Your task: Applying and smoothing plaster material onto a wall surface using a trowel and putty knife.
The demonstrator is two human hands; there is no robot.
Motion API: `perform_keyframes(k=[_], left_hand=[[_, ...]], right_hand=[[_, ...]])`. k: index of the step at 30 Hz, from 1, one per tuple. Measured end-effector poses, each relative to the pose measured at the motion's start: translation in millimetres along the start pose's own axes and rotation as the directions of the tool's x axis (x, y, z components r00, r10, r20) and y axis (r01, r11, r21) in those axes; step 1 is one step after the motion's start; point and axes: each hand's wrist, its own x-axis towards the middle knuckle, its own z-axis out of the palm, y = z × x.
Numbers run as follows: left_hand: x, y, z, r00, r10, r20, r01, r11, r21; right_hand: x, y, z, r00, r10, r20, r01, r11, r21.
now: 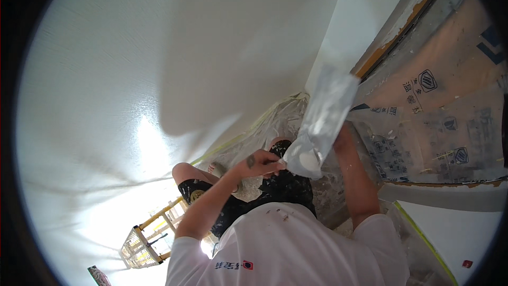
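In front of my lap is a long, translucent grey-white plastic bag (325, 114), its far end smeared by motion. A roundish white shape (309, 160) shows at its near end, too unclear to name. My left hand (263, 164) is closed, pinching the bag's near left corner between thumb and fingers. At the bag's right side is my right hand (343, 136). Its fingers are hidden behind the plastic, so their grip does not show.
A smooth white wall (211, 47) rises ahead and left, with crumpled plastic sheeting (283, 119) along its foot. Printed plastic film (423, 127) covers a surface at right. A yellow-framed ladder-like stand (159, 222) is at lower left, and a white panel (450, 233) at lower right.
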Motion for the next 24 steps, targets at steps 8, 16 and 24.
perform_keyframes(k=[8,16,24], left_hand=[[-5.4,18.9,-29.8,0.922,0.176,-0.345,-0.25,0.951,-0.18],[14.2,37.7,-22.3,0.724,0.298,-0.622,-0.258,0.953,0.156],[-15.6,34.8,-43.3,0.559,0.774,-0.296,-0.025,0.373,0.927]], right_hand=[[-55.1,-10.4,-11.7,0.958,0.278,-0.07,-0.286,0.933,-0.218],[-83.5,-13.8,39.8,0.965,-0.249,0.078,0.181,0.422,-0.888],[-35.1,22.5,29.1,0.758,-0.359,0.545,0.58,-0.012,-0.815]])
